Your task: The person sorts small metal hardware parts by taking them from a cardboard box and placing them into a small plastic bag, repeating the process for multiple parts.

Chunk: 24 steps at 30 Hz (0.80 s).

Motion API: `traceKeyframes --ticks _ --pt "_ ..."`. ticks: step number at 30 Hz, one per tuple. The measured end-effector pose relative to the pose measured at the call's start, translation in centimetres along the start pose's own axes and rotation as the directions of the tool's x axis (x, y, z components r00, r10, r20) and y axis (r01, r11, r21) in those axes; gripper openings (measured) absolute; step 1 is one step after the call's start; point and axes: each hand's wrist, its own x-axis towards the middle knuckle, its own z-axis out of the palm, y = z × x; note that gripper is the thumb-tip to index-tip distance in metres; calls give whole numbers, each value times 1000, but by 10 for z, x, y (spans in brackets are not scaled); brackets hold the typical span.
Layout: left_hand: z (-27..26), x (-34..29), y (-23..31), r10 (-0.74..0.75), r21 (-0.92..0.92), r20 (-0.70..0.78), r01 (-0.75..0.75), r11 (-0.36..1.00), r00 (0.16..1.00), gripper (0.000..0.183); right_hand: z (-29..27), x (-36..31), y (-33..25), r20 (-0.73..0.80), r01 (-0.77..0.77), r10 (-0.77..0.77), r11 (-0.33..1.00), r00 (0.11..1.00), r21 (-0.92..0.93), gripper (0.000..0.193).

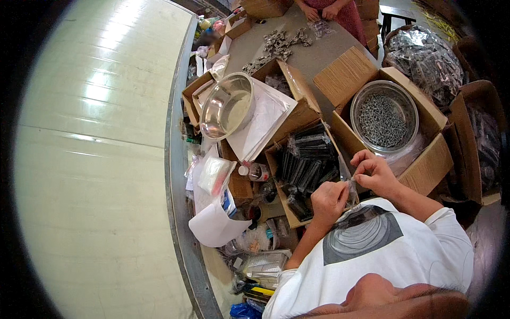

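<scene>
Close to my chest, a small clear plastic bag (350,194) is between my two hands. My left hand (328,202) is closed on it, fingers curled in. My right hand (375,173) pinches near the bag's upper edge, thumb and forefinger together; whatever the bag holds is too small to make out. Just left of the hands, an open cardboard box (291,217) holds several black strip-like parts (307,159) in clear wrap. Beyond my right hand, a steel bowl (359,139) full of grey screws (383,121) sits in another open carton (431,119).
A second steel bowl (227,109) rests on white sheets (273,114). A plastic bottle (255,171) lies beside them. Bagged parts (425,64) are heaped at far right. Across the table (324,45), a co-worker's hands (321,11) handle clear bags near metal pieces (281,45).
</scene>
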Motion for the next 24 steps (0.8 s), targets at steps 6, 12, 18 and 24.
traceKeyframes --ticks 6,12,18,24 --pt "3 0 -1 121 90 -2 -120 989 993 17 5 -3 6 13 -232 244 904 970 360 9" --pt "3 3 4 148 66 17 -149 987 989 19 2 -7 14 61 -337 370 751 927 569 4" --pt "9 5 8 175 46 70 -178 983 982 17 -2 -14 21 83 -419 504 602 860 679 19" --pt "14 5 8 198 23 141 -203 979 970 16 -3 -23 24 4 -380 520 618 854 688 19"
